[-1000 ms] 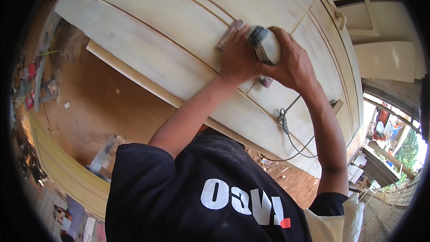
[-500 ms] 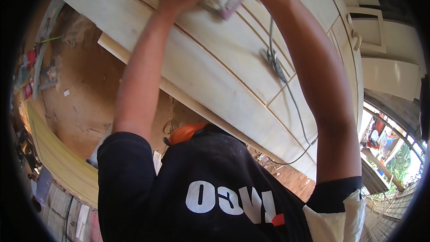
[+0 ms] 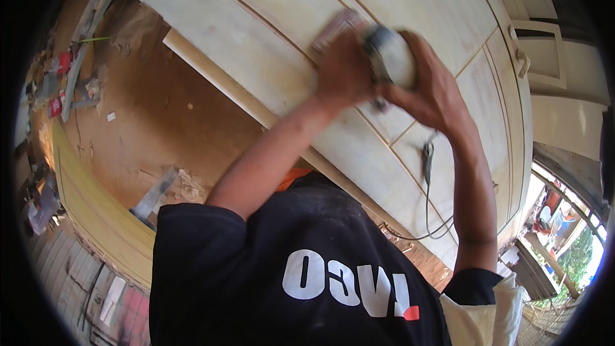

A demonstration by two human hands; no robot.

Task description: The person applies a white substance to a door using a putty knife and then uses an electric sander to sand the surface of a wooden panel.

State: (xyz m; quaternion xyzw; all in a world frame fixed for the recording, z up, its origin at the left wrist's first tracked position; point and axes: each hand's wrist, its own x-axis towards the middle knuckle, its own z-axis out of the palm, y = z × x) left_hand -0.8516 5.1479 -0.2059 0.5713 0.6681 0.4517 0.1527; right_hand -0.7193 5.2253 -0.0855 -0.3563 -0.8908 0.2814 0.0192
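Gripping a power sander (image 3: 398,63), the left hand (image 3: 344,70) wraps its left side while the right hand (image 3: 434,86) curls around its body; it sits on a panelled door (image 3: 259,41), in from the near edge, bare surface stretching left and right.

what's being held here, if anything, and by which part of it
A corded sander: the right hand wraps its rounded pale body; the left hand is against its opposite side, finger placement blurred.
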